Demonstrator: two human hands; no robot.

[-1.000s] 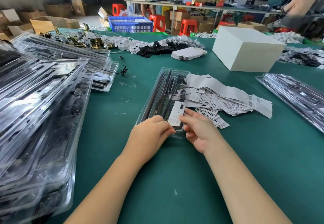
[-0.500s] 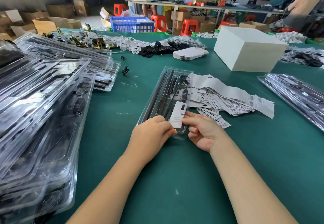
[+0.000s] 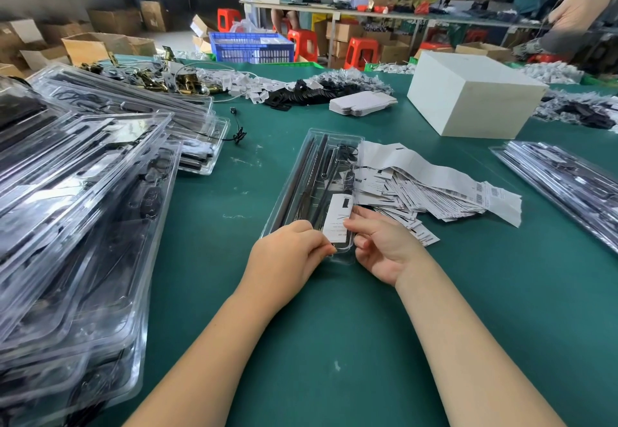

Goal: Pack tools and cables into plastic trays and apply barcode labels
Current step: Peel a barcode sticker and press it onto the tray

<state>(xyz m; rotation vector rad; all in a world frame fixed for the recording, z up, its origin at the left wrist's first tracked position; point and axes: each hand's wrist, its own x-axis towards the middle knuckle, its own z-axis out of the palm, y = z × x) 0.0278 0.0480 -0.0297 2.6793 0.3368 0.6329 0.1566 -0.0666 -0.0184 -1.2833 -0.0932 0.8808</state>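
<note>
Tray: clear plastic tray (image 3: 294,192) lying lengthwise on the green table (image 3: 334,326), long black tools and a cable inside.
Label: white barcode label (image 3: 337,216) on the tray's near end, right of centre.
Left hand: left hand (image 3: 287,256) with fingers curled, pinching the tray's near edge by the label's lower corner.
Right hand: right hand (image 3: 381,246) with curled fingers at the tray's right rim, thumb on the label's right edge.
Loose labels: heap of label strips (image 3: 428,189) touching the tray's right side.
Left: stacked filled trays (image 3: 77,209).
Far right: white box (image 3: 468,95).
</note>
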